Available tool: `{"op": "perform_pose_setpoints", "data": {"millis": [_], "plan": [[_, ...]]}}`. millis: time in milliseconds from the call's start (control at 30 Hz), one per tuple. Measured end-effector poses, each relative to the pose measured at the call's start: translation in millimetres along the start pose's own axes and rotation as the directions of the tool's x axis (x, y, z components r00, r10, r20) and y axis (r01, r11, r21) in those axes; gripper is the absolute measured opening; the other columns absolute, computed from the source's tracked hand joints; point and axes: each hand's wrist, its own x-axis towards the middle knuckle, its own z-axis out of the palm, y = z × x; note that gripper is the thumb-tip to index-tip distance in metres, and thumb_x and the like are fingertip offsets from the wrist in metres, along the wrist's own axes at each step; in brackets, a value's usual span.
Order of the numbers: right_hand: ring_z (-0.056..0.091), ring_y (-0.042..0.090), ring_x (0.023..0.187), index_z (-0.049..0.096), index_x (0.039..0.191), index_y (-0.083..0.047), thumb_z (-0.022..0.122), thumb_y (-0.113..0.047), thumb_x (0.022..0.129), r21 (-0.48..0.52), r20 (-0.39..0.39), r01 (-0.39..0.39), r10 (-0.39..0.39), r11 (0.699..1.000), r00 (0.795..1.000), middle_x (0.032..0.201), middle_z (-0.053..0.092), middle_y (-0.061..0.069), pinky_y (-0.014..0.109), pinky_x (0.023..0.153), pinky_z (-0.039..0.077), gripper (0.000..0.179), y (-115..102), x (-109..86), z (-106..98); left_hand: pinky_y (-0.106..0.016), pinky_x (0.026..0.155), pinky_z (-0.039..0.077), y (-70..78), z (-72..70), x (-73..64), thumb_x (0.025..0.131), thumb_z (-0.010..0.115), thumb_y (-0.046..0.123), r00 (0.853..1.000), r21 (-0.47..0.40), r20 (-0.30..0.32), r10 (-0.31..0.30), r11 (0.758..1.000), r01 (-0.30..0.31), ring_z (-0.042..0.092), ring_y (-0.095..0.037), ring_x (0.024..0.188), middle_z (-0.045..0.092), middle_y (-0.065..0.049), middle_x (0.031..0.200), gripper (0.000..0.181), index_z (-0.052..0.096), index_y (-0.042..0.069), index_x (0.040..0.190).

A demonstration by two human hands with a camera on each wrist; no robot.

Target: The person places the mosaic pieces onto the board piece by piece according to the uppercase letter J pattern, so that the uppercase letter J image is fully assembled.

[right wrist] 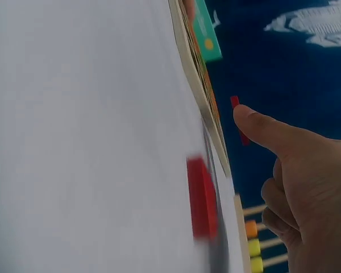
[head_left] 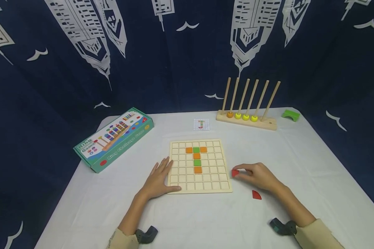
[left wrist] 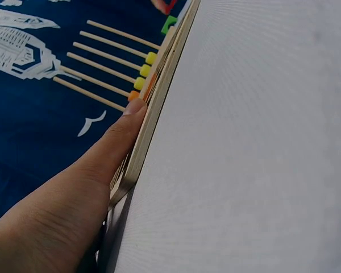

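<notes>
A square wooden grid board (head_left: 208, 180) lies on the white table, with orange tiles (head_left: 197, 156) and green tiles (head_left: 197, 162) set in a T shape. My left hand (head_left: 157, 181) rests at its left edge, fingers spread, thumb over the near left corner. Just past the board's right edge, my right hand (head_left: 258, 176) pinches a red quarter-circle tile (head_left: 235, 173) between thumb and fingers; the right wrist view shows this tile (right wrist: 240, 120) edge-on, raised off the table. A second red quarter-circle tile (head_left: 257, 195) lies on the cloth below that hand.
Behind the board lies a small pattern card (head_left: 201, 124). A wooden peg rack (head_left: 246, 121) with several rings stands at the back right, beside a green arched block (head_left: 291, 115). A green game box (head_left: 115, 138) sits at the back left.
</notes>
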Motion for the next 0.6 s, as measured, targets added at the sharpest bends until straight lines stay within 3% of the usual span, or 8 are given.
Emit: {"op": "perform_pose_setpoints", "data": {"millis": [167, 433, 533, 600], "plan": [[0.019, -0.003, 0.045, 0.071, 0.101, -0.023, 0.072, -0.036, 0.079, 0.044, 0.047, 0.082, -0.084, 0.996, 0.995, 0.048, 0.022, -0.020, 0.015, 0.043, 0.020, 0.025, -21, 19.2, 15, -0.038, 0.113, 0.002, 0.0, 0.4, -0.2, 0.064, 0.060, 0.076, 1.000, -0.003, -0.005, 0.010, 1.000, -0.010, 0.008, -0.019, 0.140, 0.015, -0.009, 0.153, 0.113, 0.026, 0.007, 0.146], [0.014, -0.004, 0.047, 0.071, 0.103, -0.019, 0.070, -0.032, 0.081, 0.080, 0.056, 0.217, -0.222, 0.973, 0.973, 0.049, 0.021, -0.021, 0.015, 0.044, 0.017, 0.026, -44, 42.2, 39, -0.034, 0.112, -0.001, -0.4, 0.6, 0.2, 0.063, 0.057, 0.078, 1.000, 0.007, 0.009, -0.006, 1.000, 0.006, 0.006, -0.016, 0.140, 0.012, -0.006, 0.153, 0.114, 0.024, 0.008, 0.146], [0.014, -0.003, 0.048, 0.071, 0.103, -0.019, 0.070, -0.033, 0.082, 0.079, 0.060, 0.240, -0.245, 0.968, 0.968, 0.047, 0.031, -0.023, 0.015, 0.045, 0.019, 0.026, -50, 48.6, 47, -0.035, 0.113, 0.000, -0.3, 0.2, 0.2, 0.064, 0.059, 0.077, 1.000, 0.002, 0.005, -0.004, 1.000, 0.004, 0.007, -0.017, 0.140, 0.013, -0.007, 0.153, 0.113, 0.025, 0.008, 0.146], [0.019, -0.004, 0.048, 0.072, 0.103, -0.020, 0.069, -0.035, 0.082, 0.073, 0.066, 0.240, -0.245, 0.968, 0.967, 0.051, 0.047, -0.022, 0.015, 0.045, 0.023, 0.026, -54, 52.2, 52, -0.035, 0.112, -0.001, -0.1, -0.2, 0.0, 0.064, 0.059, 0.077, 1.000, 0.003, 0.009, -0.007, 1.000, 0.007, 0.006, -0.016, 0.140, 0.012, -0.006, 0.153, 0.112, 0.025, 0.009, 0.146]]}}
